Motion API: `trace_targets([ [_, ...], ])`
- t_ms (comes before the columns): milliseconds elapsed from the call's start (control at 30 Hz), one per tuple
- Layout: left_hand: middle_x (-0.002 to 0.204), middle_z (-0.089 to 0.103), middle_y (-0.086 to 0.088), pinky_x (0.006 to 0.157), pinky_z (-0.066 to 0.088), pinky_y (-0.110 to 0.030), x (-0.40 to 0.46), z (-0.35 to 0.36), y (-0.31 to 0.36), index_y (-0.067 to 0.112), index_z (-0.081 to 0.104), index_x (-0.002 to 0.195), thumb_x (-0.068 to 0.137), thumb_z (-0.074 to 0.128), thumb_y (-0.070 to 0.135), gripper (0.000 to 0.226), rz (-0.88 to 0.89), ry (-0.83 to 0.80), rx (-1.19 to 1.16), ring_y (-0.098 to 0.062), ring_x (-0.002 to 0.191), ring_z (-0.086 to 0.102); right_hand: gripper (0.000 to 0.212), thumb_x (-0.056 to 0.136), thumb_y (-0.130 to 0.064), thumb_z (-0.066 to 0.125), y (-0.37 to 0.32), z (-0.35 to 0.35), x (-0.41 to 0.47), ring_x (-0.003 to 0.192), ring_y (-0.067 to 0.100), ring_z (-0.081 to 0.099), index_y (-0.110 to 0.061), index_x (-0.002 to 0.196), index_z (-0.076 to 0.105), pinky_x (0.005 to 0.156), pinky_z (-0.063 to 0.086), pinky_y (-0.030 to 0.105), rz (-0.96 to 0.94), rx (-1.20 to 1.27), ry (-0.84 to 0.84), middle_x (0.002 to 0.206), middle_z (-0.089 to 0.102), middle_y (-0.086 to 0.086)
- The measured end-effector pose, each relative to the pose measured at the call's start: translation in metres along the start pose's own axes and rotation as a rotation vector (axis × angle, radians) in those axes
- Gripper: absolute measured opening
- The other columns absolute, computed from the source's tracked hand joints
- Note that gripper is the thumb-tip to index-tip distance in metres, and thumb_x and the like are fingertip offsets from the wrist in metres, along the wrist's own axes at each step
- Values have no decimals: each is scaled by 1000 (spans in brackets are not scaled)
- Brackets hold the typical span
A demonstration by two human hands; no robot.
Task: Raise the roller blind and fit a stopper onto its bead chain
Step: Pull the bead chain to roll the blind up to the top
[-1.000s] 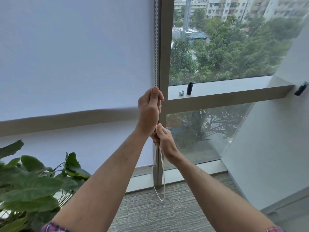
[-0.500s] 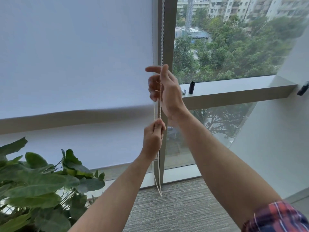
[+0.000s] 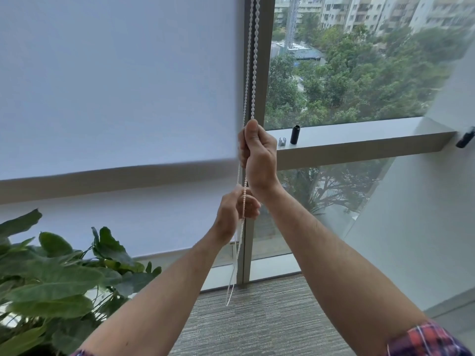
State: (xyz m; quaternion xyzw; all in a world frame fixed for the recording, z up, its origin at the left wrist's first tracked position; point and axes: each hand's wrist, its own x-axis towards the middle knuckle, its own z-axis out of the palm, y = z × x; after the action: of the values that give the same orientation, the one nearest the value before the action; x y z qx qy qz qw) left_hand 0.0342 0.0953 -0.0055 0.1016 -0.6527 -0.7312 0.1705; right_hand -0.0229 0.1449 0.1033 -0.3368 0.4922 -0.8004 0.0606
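A white roller blind (image 3: 115, 80) covers the left window pane, its bottom bar (image 3: 115, 167) level with the sill. The white bead chain (image 3: 253, 60) hangs along the window post. My right hand (image 3: 257, 156) is closed around the chain at sill height. Below it my left hand (image 3: 235, 211) pinches the same chain with loosely curled fingers. The chain's loop dangles to just above the floor (image 3: 231, 291). A small silver stopper (image 3: 282, 141) lies on the sill (image 3: 359, 134) just right of my right hand, beside a black cylinder (image 3: 295, 134).
A large leafy plant (image 3: 56, 283) stands at the lower left. A black fitting (image 3: 465, 140) sticks out of the white wall at the right. Grey carpet (image 3: 257, 325) lies below, and a grey window post (image 3: 262, 73) rises behind the chain.
My right hand has come down the chain from above sill height and closed on it. The blind's bottom bar sits slightly higher. My left hand stays low on the chain.
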Motion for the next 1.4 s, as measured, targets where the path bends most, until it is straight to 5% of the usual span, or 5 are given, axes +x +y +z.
trace_targets([
  [133,115,68,-25,86,54,-55,10,-6,13,11,64,121,97,21,59,68,-52,16,-2,-37,103,67,48,102,-34,39,1,-1,-2,43,6,27,-26,56,49,40,22,22,1,-2,1,49,37,-13],
  [267,90,74,4,79,52,-33,18,-5,39,32,75,91,97,24,56,56,66,87,-77,-10,87,69,45,102,-29,41,19,-5,-18,42,5,29,-19,59,44,41,25,20,33,-19,2,49,36,-11],
  [933,47,32,8,38,21,-20,25,16,79,24,51,63,101,41,32,40,374,153,-36,-7,41,24,43,101,-29,40,79,-38,-74,47,4,33,-28,59,51,48,28,18,283,-173,-97,52,42,-10],
  [1133,45,47,15,44,36,-13,17,10,52,13,48,67,105,36,19,41,336,147,-16,4,41,41,55,98,-44,31,46,-48,-39,88,29,65,-2,112,63,83,53,48,277,-211,-21,100,67,26],
  [1400,50,31,-1,42,20,-25,-1,12,3,23,53,61,99,40,29,40,189,181,81,-9,43,25,39,106,-34,33,-11,-3,12,50,9,43,-16,89,63,44,34,21,60,-35,-101,62,51,-4],
])
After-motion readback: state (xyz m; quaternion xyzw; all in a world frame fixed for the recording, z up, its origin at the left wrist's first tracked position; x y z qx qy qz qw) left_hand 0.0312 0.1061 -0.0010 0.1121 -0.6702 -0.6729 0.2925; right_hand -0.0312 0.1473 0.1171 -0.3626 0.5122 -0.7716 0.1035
